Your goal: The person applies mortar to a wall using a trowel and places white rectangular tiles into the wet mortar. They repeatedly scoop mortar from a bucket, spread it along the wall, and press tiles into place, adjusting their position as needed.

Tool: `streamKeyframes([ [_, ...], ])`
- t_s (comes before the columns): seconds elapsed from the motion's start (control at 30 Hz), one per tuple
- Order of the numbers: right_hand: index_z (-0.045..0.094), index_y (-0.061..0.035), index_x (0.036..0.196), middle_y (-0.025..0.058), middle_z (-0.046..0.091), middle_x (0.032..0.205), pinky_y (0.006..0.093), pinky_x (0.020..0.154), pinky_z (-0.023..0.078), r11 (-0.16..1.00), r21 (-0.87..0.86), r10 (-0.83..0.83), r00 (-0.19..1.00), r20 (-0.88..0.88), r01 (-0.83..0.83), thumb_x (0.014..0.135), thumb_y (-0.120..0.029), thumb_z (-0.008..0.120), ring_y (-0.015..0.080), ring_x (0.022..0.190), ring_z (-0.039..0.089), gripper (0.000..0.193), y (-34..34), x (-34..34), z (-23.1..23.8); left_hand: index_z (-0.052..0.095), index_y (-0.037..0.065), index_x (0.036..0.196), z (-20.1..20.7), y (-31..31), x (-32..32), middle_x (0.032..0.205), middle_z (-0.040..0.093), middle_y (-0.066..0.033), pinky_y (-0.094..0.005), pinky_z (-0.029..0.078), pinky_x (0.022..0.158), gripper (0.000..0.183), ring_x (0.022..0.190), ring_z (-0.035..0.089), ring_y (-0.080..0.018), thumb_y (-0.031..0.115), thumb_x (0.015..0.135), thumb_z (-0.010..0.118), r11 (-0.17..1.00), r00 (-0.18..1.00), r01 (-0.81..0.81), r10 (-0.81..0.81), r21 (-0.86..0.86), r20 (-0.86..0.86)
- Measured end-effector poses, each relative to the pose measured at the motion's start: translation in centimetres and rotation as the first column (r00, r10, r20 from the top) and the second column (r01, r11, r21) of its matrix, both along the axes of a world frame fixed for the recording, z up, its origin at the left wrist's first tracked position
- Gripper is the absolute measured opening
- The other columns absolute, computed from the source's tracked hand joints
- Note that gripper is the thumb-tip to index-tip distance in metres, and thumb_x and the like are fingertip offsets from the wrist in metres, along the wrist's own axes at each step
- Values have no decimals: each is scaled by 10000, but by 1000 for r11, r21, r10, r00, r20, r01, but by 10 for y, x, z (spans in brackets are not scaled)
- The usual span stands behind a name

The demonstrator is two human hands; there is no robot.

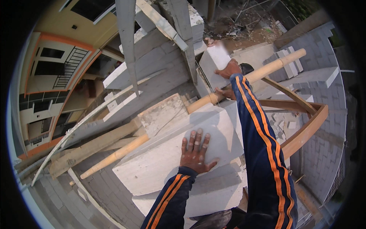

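Note:
My left hand (196, 150) lies flat, fingers spread, on the top face of a large pale lightweight concrete block (152, 168). My right arm reaches far forward, and my right hand (230, 70) grips the near right side of a smaller white block (215, 59). Part of that block is blurred. At its far end show another person's fingers (209, 41). Just below my right hand is more bare skin (227, 92), a hand or foot; I cannot tell whose. A second pale block (213, 194) sits under my left wrist, beside the large one.
A bamboo pole (274, 66) crosses beyond the large block, with another bamboo length (114, 156) at left. A brown wooden frame (305, 135) stands right. Grey planks (127, 45) rise ahead. Stacked blocks (284, 63) and a grey block wall (324, 126) lie rightward; rubble (248, 23) lies beyond.

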State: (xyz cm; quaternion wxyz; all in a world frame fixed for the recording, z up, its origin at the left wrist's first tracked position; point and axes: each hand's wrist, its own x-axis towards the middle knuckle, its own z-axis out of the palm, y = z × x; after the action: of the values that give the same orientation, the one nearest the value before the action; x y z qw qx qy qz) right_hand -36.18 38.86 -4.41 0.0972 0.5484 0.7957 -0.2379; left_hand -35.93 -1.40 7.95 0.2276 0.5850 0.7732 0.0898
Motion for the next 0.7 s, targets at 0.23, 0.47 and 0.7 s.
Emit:
streamKeyframes([
  [0.23,407,108,1342,247,492,1335,457,1071,424,974,155,-129,966,-222,166,572,-506,894,364,1299,457,1099,-30,-3,-32,347,143,1550,1,0,0,1604,274,-220,-608,35,1192,1083,1508,169,-411,711,700,704,998,1000,17,-16,-65,5],
  [0.47,380,109,1358,240,472,1335,477,1076,409,973,183,-101,969,-227,144,570,-483,895,386,1295,442,1112,-41,-10,-45,350,146,1548,-1,0,0,1606,267,-221,-616,56,1191,1075,1507,171,-412,728,710,689,998,1000,14,-13,-55,16],
  [0.7,411,111,1301,232,476,1294,516,1047,419,951,281,-65,969,-240,133,566,-495,898,387,1266,449,1069,-53,-26,-66,347,153,1549,-3,-1,1,1607,272,-206,-614,52,1191,1089,1511,171,-394,752,701,678,999,1000,7,-8,-36,-3],
])
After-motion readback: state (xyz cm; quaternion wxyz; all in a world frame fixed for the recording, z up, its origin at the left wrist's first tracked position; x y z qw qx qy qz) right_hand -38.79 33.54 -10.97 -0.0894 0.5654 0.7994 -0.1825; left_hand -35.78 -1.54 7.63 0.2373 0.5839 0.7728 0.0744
